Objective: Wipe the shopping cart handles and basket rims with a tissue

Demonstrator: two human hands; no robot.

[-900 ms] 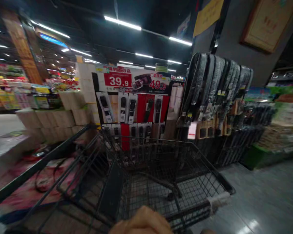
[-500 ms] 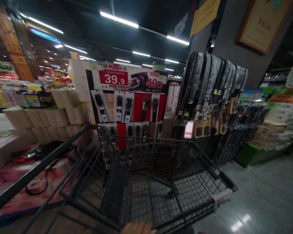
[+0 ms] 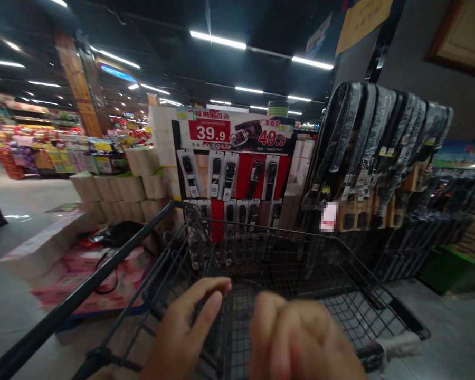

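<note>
Both my hands are raised over a black wire shopping cart [image 3: 352,303]. My left hand [image 3: 186,330] has its fingers stretched forward and slightly bent, the thumb a little below them. Nothing shows in the gap between. Beside it, my right hand [image 3: 301,338] is blurred, its fingers curled in, and the inside of that hand is hidden. Neither hand is on the cart's handle bar [image 3: 83,285], which runs along the left. The wire mesh of the basket shows below and beyond the hands.
Past the cart stands a display of packaged belts [image 3: 229,174] under a price sign [image 3: 237,131]. More belts [image 3: 364,132] in clear wrap hang at the right. Wrapped paper rolls [image 3: 114,190] and pink packs [image 3: 83,264] with a black bag [image 3: 122,232] are stacked at the left.
The view has swung left, so the display sits further right. One hand showed low at the cart's near side; now both hands are up in front of me.
</note>
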